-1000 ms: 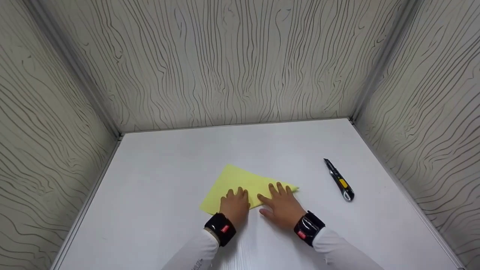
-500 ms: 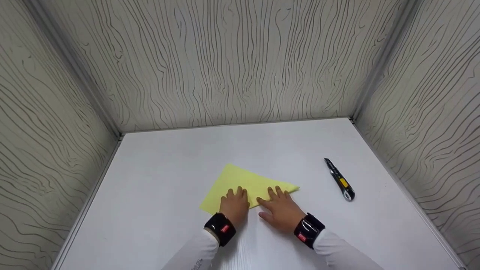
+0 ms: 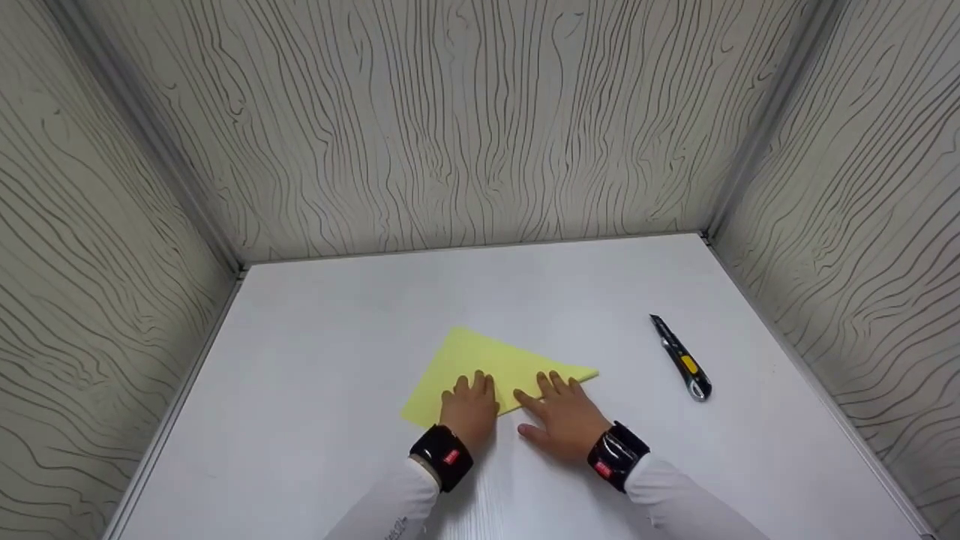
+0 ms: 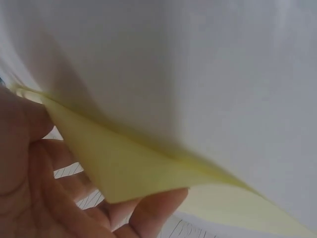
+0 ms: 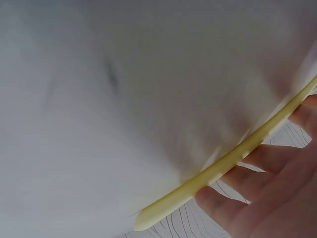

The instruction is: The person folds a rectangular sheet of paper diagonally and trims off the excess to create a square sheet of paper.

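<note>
A folded sheet of yellow paper [image 3: 465,351] lies on the table, narrowing to a point at its right end. My left hand [image 3: 469,412] rests on its near part, fingers forward; in the left wrist view a creased flap of the paper [image 4: 119,158] shows beside those fingers. Along the folded near edge to the right, my right hand [image 3: 564,420] presses with spread fingers, its thumb off the sheet on the tabletop side. The right wrist view shows several fingertips [image 5: 208,196] at the narrow folded edge of the paper [image 5: 183,196]. Neither hand curls round anything.
A black and yellow utility knife [image 3: 682,358] lies on the white table [image 3: 337,315] to the right of the paper, angled away from me. Wood-patterned panels [image 3: 465,127] stand at the back and both sides. Black bands [image 3: 618,456] circle both wrists.
My right fingertips have slid slightly back toward me along the paper's folded edge. The paper's right tip shows a little more. The left hand stays in place.
</note>
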Available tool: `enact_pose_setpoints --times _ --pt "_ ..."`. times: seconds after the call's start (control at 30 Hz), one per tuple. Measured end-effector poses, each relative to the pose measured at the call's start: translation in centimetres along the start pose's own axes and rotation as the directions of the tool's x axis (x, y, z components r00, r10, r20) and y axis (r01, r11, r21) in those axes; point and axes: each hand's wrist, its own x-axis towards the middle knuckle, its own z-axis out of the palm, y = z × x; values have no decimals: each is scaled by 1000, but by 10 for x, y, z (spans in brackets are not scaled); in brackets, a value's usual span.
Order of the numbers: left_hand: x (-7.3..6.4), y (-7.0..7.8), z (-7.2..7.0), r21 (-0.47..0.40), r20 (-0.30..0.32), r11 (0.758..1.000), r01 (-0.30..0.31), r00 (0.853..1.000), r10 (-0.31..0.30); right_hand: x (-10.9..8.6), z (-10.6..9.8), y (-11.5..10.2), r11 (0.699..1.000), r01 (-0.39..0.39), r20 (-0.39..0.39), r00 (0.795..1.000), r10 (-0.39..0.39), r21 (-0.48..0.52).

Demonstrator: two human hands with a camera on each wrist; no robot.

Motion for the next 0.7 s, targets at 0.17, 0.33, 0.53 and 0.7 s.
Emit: enact_pose_setpoints --times 0.17,0.33,0.53,0.7 --pt "2 1 7 10 15 1000 6 1000 -6 2 1 2 1000 -3 6 1000 3 -15" --pt "4 1 9 21 12 1000 15 1000 -15 2 1 2 1000 -4 13 1000 5 -25" --pt "4 3 1 -24 67 999 27 997 -25 0 -3 -1 1000 -4 17 1000 5 -15" --pt "4 6 -4 -39 92 998 58 994 -54 1 -6 -4 1000 -16 22 1000 16 -26"
